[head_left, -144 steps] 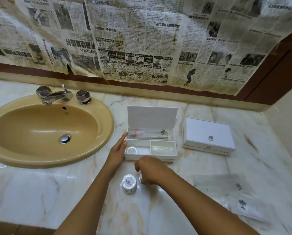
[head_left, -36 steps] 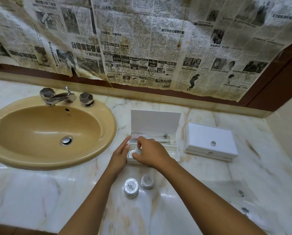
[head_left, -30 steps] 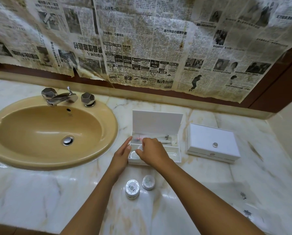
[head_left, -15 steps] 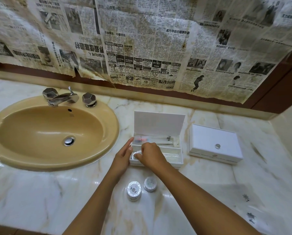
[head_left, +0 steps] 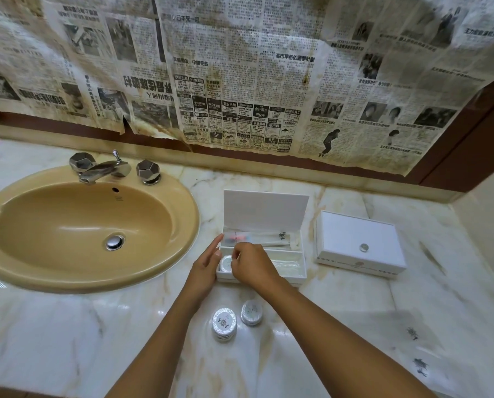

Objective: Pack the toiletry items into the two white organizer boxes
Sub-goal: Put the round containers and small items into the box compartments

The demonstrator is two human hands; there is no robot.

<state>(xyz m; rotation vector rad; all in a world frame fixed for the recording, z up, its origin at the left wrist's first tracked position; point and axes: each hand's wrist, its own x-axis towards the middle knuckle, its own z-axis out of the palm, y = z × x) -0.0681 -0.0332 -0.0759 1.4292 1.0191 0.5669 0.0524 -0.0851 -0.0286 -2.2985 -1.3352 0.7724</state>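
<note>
PROGRESS: you are part-way; the open white lidded organizer box [head_left: 264,251] is holding a wrapped toothbrush, a clear sachet and a round foil-wrapped disc [head_left: 226,263] | LEFT: two round foil discs [head_left: 224,323] and flat packets [head_left: 412,349] are waiting on the marble counter [head_left: 67,340]; the second white box [head_left: 357,242] is sitting closed | POSE: your left hand [head_left: 204,268] is bracing the box's left wall, fingers straight, pressed together; your right hand [head_left: 251,265] is curling over the disc, apparently pinching it.

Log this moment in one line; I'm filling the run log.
left hand: steadies open box | right hand: over round tin in compartment | second box: closed
</note>
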